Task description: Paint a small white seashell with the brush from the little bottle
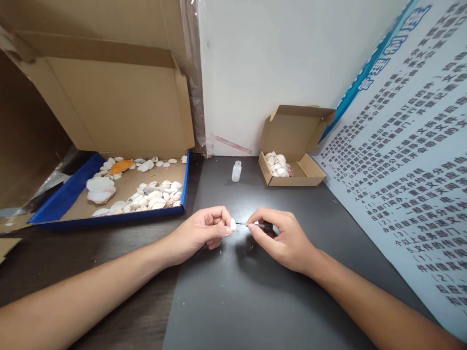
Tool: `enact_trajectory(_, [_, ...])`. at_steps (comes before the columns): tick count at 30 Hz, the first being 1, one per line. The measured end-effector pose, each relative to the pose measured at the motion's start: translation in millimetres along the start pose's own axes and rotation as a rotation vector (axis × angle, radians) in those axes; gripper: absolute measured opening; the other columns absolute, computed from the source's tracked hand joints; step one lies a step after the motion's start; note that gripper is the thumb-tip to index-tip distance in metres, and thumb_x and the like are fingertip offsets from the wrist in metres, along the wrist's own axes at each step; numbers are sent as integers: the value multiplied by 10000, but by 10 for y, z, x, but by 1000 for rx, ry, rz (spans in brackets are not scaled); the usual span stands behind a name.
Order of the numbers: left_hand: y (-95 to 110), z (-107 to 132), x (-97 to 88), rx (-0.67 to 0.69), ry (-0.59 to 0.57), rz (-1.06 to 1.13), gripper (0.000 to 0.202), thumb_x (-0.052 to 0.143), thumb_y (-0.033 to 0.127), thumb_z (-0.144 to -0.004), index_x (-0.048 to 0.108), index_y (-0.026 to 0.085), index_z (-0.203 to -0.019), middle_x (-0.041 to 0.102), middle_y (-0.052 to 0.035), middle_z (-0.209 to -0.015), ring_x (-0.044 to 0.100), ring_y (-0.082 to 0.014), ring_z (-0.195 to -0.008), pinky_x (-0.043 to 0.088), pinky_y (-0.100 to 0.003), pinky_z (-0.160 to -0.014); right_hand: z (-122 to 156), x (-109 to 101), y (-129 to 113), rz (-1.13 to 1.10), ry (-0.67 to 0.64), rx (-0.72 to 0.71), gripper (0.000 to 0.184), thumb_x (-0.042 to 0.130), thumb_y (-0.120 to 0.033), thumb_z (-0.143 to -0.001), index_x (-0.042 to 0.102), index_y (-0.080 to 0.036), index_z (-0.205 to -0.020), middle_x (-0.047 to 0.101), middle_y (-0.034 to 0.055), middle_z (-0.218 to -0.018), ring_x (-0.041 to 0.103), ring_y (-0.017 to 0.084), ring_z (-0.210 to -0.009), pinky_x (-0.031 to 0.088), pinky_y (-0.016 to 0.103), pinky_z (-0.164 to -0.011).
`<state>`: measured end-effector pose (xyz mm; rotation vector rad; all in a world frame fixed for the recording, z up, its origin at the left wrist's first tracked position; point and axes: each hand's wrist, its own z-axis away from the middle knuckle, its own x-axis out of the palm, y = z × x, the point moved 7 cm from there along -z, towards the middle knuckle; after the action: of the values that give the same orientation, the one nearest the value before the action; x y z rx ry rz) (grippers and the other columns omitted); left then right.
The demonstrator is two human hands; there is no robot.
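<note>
My left hand pinches a small white seashell between thumb and fingertips, above the dark grey mat. Facing it from the right, my right hand grips a thin applicator brush with a black handle end. Its narrow tip points at the shell and appears to touch its edge, though the exact contact is too small to tell. Behind both hands a small uncapped bottle with whitish contents stands upright on the mat.
At the left an open blue-edged cardboard box holds many shells, one of them orange. A smaller open cardboard box with white shells stands back right. A white board rises behind; a printed sheet leans along the right.
</note>
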<state>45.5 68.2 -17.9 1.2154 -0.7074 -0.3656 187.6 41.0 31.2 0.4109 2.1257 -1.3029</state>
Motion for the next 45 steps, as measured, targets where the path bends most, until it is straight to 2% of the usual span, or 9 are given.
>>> enact_trajectory(3, [-3, -4, 3, 6, -4, 4, 282, 774, 356, -763, 565, 168, -755, 425, 84, -571, 305, -52, -485, 267, -210, -467, 11, 0, -43, -52, -12, -53, 129, 551, -206, -893, 621, -192, -785, 606, -19, -650, 464, 100, -530, 366, 218, -508])
enact_trajectory(8, [-2, -3, 4, 10, -7, 7, 280, 770, 362, -779, 570, 165, -768, 413, 89, -567, 300, -50, -485, 263, -207, -466, 9, -2, 18, 53, -1, 29, 123, 563, -174, -874, 620, -196, -767, 587, -35, -616, 465, 100, -525, 353, 224, -518])
enact_trajectory(14, [-1, -9, 1, 14, -8, 23, 256, 777, 325, -763, 580, 161, -757, 444, 80, -584, 317, -48, -485, 277, -205, -464, 18, 30, -54, -40, -44, -48, 118, 556, -182, -879, 620, -189, -780, 604, -27, -647, 476, 95, -538, 366, 213, -517])
enact_trajectory(19, [-5, -10, -4, 8, 2, 37, 262, 775, 323, -766, 571, 160, -754, 418, 91, -568, 302, -44, -477, 283, -201, -465, 5, 11, 9, 51, -27, -3, 104, 583, -176, -870, 626, -188, -775, 590, -38, -634, 460, 86, -534, 347, 211, -525])
enact_trajectory(24, [-4, -6, -5, 19, 3, 46, 243, 770, 306, -770, 577, 159, -760, 469, 78, -618, 322, -37, -479, 288, -198, -464, 23, 21, -62, -48, -41, -85, 120, 556, -190, -887, 622, -180, -787, 607, -26, -650, 473, 87, -540, 358, 203, -515])
enact_trajectory(31, [-12, -10, -14, 13, 11, 25, 256, 764, 310, -782, 559, 160, -750, 424, 93, -579, 312, -39, -479, 288, -196, -467, 1, 13, 14, 54, -9, -2, 126, 574, -170, -871, 612, -185, -751, 583, -39, -622, 463, 83, -532, 346, 210, -527])
enact_trajectory(36, [-9, -12, -14, 15, -4, 11, 259, 766, 313, -781, 562, 160, -743, 441, 86, -592, 325, -40, -487, 292, -198, -471, 22, -20, -71, -21, 27, -81, 170, 539, -194, -899, 603, -177, -742, 606, -18, -638, 488, 92, -542, 368, 214, -533])
enact_trajectory(42, [2, -10, -8, 26, -7, 3, 236, 754, 310, -799, 577, 160, -758, 459, 83, -605, 334, -37, -485, 288, -196, -471, 19, 86, 35, 28, -98, 21, 203, 533, -223, -914, 602, -183, -728, 615, -20, -632, 512, 100, -556, 369, 224, -541])
enact_trajectory(45, [1, -5, -5, 33, -16, 0, 224, 750, 312, -806, 586, 163, -778, 460, 85, -600, 339, -38, -483, 290, -193, -468, 29, 96, 27, 3, -112, 9, 202, 531, -223, -915, 599, -184, -730, 613, -21, -630, 518, 101, -558, 377, 223, -546])
